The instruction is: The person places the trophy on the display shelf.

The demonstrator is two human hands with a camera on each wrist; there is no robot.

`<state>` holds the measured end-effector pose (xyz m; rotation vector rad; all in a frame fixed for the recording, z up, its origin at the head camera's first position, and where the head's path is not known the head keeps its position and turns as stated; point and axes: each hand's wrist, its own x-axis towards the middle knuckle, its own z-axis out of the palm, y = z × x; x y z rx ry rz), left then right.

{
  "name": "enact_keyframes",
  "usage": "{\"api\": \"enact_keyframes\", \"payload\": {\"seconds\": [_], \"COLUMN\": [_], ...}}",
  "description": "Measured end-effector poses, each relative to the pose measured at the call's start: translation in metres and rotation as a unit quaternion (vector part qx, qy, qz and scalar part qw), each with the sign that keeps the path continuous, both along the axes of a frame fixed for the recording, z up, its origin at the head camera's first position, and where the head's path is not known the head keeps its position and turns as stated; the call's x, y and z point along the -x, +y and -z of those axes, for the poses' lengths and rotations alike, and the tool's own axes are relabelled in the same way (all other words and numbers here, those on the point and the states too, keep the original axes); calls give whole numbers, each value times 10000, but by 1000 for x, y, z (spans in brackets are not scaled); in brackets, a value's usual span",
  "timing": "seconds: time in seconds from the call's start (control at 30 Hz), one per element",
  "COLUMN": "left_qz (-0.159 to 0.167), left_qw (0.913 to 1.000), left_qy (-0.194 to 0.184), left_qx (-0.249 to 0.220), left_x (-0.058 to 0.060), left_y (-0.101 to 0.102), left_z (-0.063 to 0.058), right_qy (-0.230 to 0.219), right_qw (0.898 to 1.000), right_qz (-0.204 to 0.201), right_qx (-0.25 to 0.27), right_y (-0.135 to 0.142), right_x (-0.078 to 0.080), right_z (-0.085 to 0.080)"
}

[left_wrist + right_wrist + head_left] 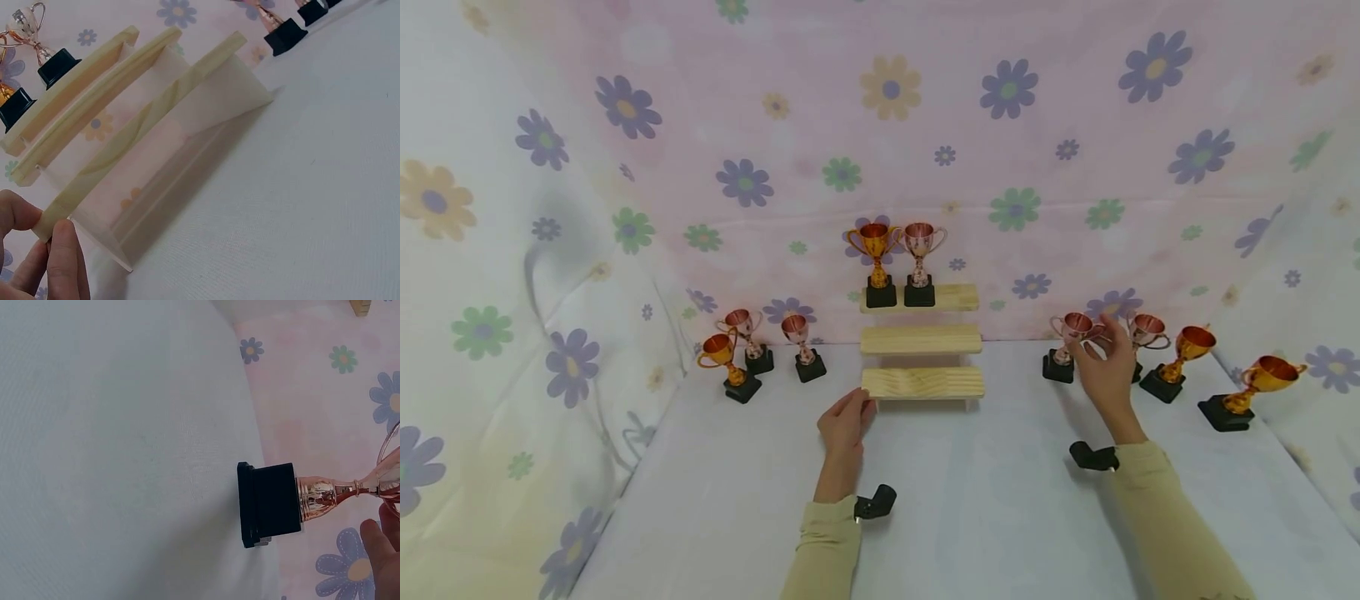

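Observation:
My left hand pinches the left end of the lowest step of a three-step wooden display stand; in the left wrist view its thumb and fingers lie on either side of the board. To the right, thumb and fingers of my right hand pinch the handle of a rose-gold trophy cup. Its black base shows in the right wrist view; whether it touches the table I cannot tell. A gold trophy and a rose-gold trophy stand side by side on the top step.
Left of the stand are a gold trophy and two rose-gold ones, the nearer being this trophy. Beyond my right hand stand another rose-gold trophy and two gold trophies, one behind the other. Flowered cloth hangs behind.

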<state>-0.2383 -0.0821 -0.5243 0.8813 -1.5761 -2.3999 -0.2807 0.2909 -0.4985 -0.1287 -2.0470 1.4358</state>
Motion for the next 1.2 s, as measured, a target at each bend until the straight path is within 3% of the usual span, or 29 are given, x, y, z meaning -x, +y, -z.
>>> {"api": "enact_keyframes", "payload": {"seconds": [0.13,0.37,0.7,0.93,1.2], "left_qz": [86,174,219,183,200], "left_qw": [9999,9997,9995,9994,9997], "left_qy": [-21,88,123,208,107], "left_qx": [-64,-164,-202,-189,-111], "left_x": [0,1,1,4,0], "left_y": [-2,-4,-4,-3,-3], "left_z": [1,0,1,0,2], "right_qy": [109,125,168,737,955], "right_qw": [9995,9985,9965,9919,9875], "right_qz": [-264,-542,-817,-1035,-1235], "right_qx": [150,20,42,-12,-222], "right_y": [-1,-11,-18,-26,-38], "right_x": [-2,-20,-25,-30,-36], "right_z": [-5,-30,-33,-43,-54]}}
